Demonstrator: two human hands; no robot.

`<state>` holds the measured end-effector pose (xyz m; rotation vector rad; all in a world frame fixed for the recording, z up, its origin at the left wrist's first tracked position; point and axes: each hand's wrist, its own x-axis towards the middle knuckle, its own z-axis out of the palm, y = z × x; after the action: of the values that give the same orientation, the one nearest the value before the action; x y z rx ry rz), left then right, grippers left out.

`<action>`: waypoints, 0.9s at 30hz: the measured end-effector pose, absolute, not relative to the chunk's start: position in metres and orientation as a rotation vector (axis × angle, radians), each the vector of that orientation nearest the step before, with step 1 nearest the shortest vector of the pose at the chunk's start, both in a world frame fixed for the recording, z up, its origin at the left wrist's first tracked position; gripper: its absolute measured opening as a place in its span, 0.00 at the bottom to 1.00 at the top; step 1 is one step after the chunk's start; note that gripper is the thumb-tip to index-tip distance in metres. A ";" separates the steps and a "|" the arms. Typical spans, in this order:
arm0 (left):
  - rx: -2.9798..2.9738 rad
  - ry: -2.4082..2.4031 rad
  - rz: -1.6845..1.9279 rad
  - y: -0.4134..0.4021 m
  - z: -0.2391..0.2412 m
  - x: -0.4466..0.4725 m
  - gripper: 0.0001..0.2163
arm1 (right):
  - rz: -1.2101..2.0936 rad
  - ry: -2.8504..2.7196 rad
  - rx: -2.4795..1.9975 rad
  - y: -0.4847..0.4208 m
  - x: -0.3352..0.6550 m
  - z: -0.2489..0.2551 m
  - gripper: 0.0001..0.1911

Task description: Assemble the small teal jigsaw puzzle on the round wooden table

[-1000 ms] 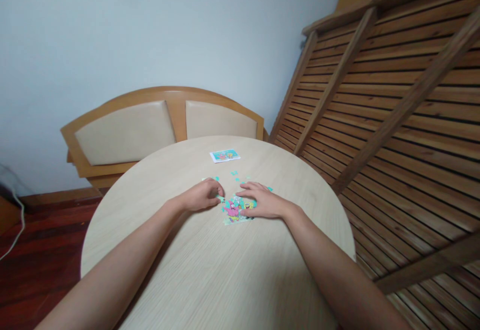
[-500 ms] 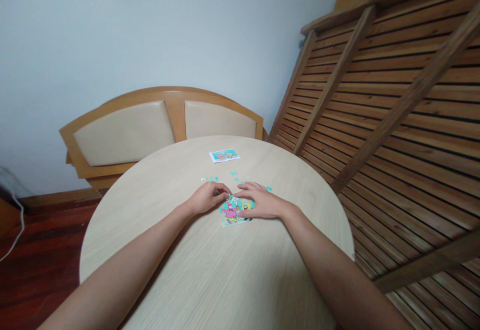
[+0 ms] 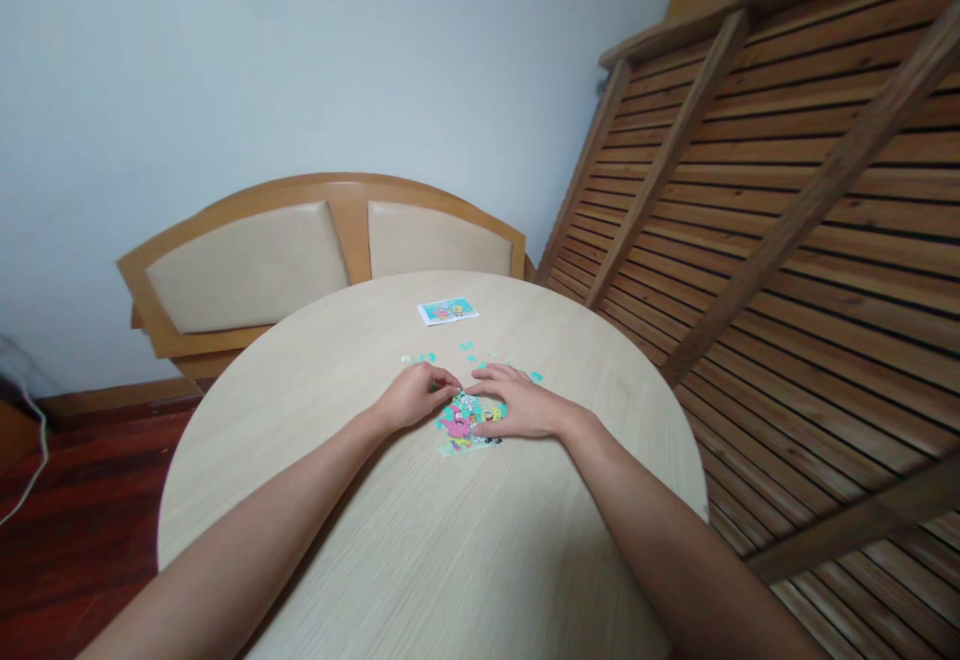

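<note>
A partly joined jigsaw puzzle with a pink starfish and a yellow sponge figure lies flat on the round table. At its upper left edge my left hand pinches a small puzzle piece, mostly hidden by the fingertips. My right hand rests over the puzzle's right side, fingers spread, thumb near the sponge figure and index finger close to the left fingertips. The right hand covers part of the picture.
Loose turquoise puzzle pieces lie beyond my hands, with others by the right knuckles. Farther back is a picture card. A padded wooden headboard stands behind the table; a slatted wooden frame leans at the right.
Both hands stay almost in place over the puzzle. The puzzle has shifted very slightly to the left; the view has moved a little too.
</note>
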<state>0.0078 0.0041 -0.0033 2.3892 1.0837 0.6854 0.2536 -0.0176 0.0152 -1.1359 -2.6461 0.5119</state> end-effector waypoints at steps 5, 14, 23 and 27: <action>2.452 1.119 0.656 0.001 0.001 0.008 0.10 | 0.514 -2.631 -1.124 -0.016 0.254 0.013 0.39; 2.592 1.163 0.660 -0.003 0.002 0.011 0.10 | 0.532 -2.626 -1.128 -0.017 0.254 0.014 0.39; 2.721 1.197 0.608 -0.006 0.005 0.013 0.10 | 0.523 -2.618 -1.123 -0.017 0.254 0.013 0.38; 2.741 1.192 0.609 -0.005 0.004 0.013 0.10 | 0.534 -2.617 -1.126 -0.017 0.254 0.013 0.38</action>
<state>0.0127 -0.0055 0.0039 2.7413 1.1922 0.6087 0.2541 -0.0171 0.0134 -1.1259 -2.6170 0.5337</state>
